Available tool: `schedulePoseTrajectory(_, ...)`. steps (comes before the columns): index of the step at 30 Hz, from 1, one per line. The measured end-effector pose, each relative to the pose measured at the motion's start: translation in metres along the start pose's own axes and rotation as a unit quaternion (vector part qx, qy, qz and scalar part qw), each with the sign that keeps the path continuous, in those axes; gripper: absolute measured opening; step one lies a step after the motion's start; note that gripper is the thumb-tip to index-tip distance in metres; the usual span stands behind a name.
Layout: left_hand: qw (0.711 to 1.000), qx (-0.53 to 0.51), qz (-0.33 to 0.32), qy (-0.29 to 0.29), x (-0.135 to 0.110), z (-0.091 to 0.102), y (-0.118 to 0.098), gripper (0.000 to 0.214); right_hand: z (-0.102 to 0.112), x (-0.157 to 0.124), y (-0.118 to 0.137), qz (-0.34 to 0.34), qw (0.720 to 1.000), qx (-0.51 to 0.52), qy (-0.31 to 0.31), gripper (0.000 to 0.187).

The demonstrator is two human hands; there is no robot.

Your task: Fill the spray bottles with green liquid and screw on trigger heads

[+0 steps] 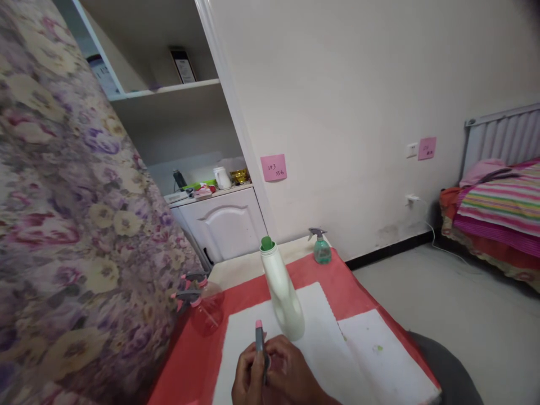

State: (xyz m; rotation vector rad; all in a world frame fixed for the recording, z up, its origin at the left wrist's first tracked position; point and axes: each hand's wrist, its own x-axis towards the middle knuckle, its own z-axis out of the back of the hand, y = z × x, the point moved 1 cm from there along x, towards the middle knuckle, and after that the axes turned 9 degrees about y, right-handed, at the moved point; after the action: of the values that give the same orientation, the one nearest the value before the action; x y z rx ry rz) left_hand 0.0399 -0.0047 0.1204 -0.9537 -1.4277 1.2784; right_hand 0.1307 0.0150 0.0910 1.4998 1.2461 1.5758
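Low in the head view, a grey spray head point(259, 336) with a pink tip points up and away from me. My left hand point(248, 374) is closed around its left side, the thumb along the grey part. From the right, my right hand point(293, 368) curls its fingers against the same spray head. Whatever lies below it is hidden by my hands. Just beyond them, a tall pale green bottle point(283, 292) with a handle stands on a white sheet point(323, 315), something green showing in its open neck.
Clear spray bottles point(206, 306) with grey and pink heads stand at the left of the red-covered table point(301, 273). A small green spray bottle point(322, 251) stands at the far edge. A floral curtain point(84, 225) hangs close on the left; a grey stool point(442, 365) is at right.
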Motion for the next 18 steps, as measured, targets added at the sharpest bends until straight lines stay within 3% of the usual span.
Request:
schedulePoseTrajectory(4,1.0,0.015,0.004,0.013,0.002,0.005,0.0,0.052,-0.002,-0.001,-0.001,-0.006,0.999,-0.002,-0.037,0.015)
schedulePoseTrajectory(9,0.998,0.024,0.014,0.051,0.005,0.009,0.005,0.052,-0.002,-0.002,-0.005,0.022,0.999,0.032,0.02,0.016)
schedulePoseTrajectory(14,1.0,0.01,0.003,0.024,0.003,0.004,0.008,0.047,-0.002,-0.001,-0.01,0.013,0.998,0.042,-0.037,0.018)
schedulePoseTrajectory(18,0.999,0.012,0.008,0.043,0.003,0.006,0.006,0.047,-0.001,-0.003,-0.003,0.015,0.999,0.04,0.004,0.02)
